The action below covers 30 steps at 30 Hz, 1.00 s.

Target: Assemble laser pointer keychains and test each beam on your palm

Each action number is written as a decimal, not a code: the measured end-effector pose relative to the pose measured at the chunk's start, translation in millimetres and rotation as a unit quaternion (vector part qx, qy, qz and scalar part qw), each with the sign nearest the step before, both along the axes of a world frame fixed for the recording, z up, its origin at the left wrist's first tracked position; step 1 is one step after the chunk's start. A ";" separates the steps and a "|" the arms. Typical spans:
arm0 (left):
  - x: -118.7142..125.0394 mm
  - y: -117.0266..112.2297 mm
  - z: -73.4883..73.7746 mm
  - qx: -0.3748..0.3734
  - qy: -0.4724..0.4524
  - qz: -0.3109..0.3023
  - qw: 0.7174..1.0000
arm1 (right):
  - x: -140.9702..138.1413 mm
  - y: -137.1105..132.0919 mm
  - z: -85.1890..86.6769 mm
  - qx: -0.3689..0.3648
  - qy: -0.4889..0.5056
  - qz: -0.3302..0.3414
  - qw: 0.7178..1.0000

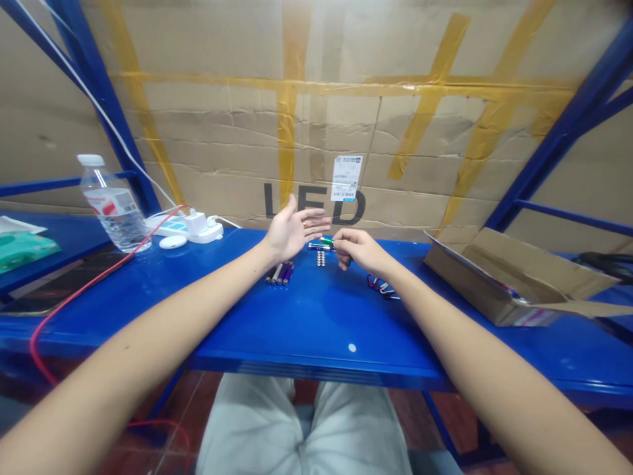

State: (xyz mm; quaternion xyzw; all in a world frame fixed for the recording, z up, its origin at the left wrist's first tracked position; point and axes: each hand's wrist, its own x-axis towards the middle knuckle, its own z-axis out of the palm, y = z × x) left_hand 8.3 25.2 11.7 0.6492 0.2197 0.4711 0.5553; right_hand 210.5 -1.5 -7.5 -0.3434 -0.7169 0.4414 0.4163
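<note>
Where the cardboard wall [222, 152] rises beyond the silver pieces [321, 258], strips of yellow tape [287, 132] cross it, a white label [347, 177] sticks to it, and large black lettering ends in "ED", its first letter at the left. The blue surface [306, 316] spreads out on every side of those silver pieces, which stand in a small double row. Blue metal framing [548, 148] slants up far to their left and right, and reddish floor [168, 435] shows below.

Well to the right of the silver pieces lies an open cardboard box [459, 280], flaps folded out; something dark and shiny is inside, too little visible to identify. Far to their left is a clear bottle [119, 214] with a white cap; how full it is I cannot tell. A white power strip [215, 232] with a plug in it lies between.

The hands are apart. The left hand [293, 234], behind and left of the silver pieces, is spread and bare, above purple and grey tubes [287, 272]. The right hand [360, 251], just right of them, has its fingers curled on a green tube [327, 240], close by a dark tube [319, 247] behind the silver pieces. Coloured clips [376, 284] lie nearer and to the right.
</note>
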 end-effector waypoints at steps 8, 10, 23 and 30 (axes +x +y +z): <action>-0.4 2.0 -1.6 -0.031 -0.015 0.021 0.999 | 2.6 4.5 -1.0 0.031 -0.038 -0.039 0.998; -0.2 1.0 -1.4 -0.044 -0.008 0.012 0.999 | 2.8 5.1 -1.2 0.047 -0.055 -0.051 0.996; 1.4 -0.8 -2.9 -0.118 -0.069 -0.033 0.990 | 1.7 2.4 2.8 0.118 -0.120 -0.084 0.982; 2.0 -2.6 -3.0 -0.126 -0.070 -0.040 0.989 | 1.7 1.6 3.0 0.085 -0.135 -0.069 0.985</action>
